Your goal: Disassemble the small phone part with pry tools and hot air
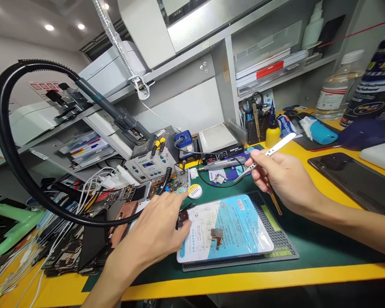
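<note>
My right hand (276,175) is closed around silver tweezers (280,144) with small holes along their arms. Their tips point down left, above the green mat. A thin brown tool (275,202) sticks out below the same hand; its kind is unclear. My left hand (157,220) reaches over the left side of a blue and white flat package (240,226), thumb and fingers apart. Between them shows a small dark part (182,217); I cannot tell whether they touch it. On the package lies a small metal part with a brown flex cable (217,236).
Under the package is a grey perforated pad (276,231) on the green mat (311,252). Phone parts (93,235) pile up at left beneath a black hose (6,141). A rework station (150,164) stands behind. A black phone (353,179) lies at right, near bottles (335,94).
</note>
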`<state>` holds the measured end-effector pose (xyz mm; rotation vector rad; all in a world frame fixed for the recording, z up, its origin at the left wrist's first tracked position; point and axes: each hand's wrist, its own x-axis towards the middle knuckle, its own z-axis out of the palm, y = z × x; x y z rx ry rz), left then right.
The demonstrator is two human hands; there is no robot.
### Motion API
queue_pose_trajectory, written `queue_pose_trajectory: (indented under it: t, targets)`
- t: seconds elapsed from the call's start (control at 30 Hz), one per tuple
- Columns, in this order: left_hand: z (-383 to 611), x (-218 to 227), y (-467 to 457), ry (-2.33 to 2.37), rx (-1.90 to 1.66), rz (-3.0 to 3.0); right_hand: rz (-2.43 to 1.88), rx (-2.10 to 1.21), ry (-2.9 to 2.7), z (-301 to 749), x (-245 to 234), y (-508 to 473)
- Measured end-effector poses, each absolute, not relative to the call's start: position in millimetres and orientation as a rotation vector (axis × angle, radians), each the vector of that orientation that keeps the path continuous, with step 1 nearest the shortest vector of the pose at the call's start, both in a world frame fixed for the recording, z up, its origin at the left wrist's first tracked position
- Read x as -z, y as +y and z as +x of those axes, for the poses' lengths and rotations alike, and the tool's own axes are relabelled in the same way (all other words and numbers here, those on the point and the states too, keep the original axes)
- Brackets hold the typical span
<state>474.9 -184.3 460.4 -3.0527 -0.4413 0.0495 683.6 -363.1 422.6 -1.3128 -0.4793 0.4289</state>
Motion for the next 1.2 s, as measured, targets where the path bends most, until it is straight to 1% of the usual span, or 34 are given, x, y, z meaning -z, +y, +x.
queue_pose_trajectory:
  t: [0.2,0.37,0.5,0.8,1.2]
  targets:
    - [522.7,-464.1,-170.2,-0.243,0.096,-3.13,-1.293,-0.354,-0.454,697.9,-426.0,-362.9]
    - [583.1,-447.2,-166.7,0.016,0.041,-3.037,-1.268,-0.314,-0.438,703.9,-424.7,-360.2]
    - [608.5,-438.6,-167.6,0.159,-0.018,-2.944,-1.293,-0.305,-0.447,703.3,-425.1,-359.8]
    - [621.8,-438.5,-174.8,0.267,-0.159,-2.808,-1.294,-0.303,-0.467,701.4,-427.9,-361.5]
    - [621.9,-438.5,-176.9,0.25,-0.164,-2.761,-1.291,-0.297,-0.456,700.7,-429.2,-361.3]
